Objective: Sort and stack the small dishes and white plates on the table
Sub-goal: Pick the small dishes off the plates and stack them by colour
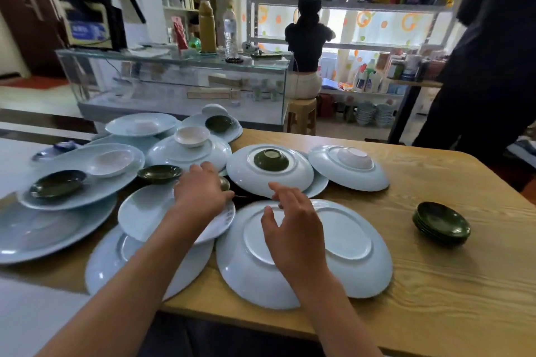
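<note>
Both forearms reach forward from the near edge. On my left, the left hand (201,187) lies palm down, fingers curled over something small and dark between the plates; I cannot tell whether it grips it. Beside it, the right hand (291,219) hovers with fingers relaxed and spread, holding nothing, above a large overturned white plate (348,255) whose foot ring faces up.

Farther left, overlapping white plates sit upright, one carrying a dark green dish (58,183) and a pale pink dish (111,162). Another green dish (159,173) stands just beyond my left hand. Ahead of my right hand, an upside-down plate (269,174) bears an inverted green dish (271,159); right of it, another overturned plate (348,168) bears an inverted pink dish (355,158). Well apart on the right, a stack of green dishes (442,223) sits upright on the wooden table (449,298).

Beyond stand a glass display case (179,81), stocked shelves (362,3), and a seated person (306,46) facing away.
</note>
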A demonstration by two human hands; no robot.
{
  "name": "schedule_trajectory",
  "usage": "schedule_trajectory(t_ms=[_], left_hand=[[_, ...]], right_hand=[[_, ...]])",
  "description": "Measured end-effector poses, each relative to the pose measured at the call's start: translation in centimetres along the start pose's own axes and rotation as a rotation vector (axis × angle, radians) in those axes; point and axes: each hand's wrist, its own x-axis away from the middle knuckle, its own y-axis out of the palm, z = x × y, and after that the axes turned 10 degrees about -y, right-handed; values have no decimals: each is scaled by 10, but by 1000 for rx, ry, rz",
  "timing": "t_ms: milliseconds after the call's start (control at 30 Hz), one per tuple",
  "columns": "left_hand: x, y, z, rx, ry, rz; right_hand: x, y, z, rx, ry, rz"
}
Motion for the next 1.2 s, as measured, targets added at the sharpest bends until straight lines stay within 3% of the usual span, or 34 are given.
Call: schedule_trajectory(t_ms=[433, 667, 900, 1200], left_hand=[[-6, 6, -9, 45, -12, 51], [16, -22, 4, 318, 70, 126], [41, -37, 36, 1092, 63, -346], [68, -12, 86, 1215, 75, -610]], right_hand=[[-1, 7, -10, -81, 2, 64], [-5, 10, -5, -75, 30, 57], [1, 4, -2, -153, 72, 36], [13, -30, 20, -259, 208, 254]])
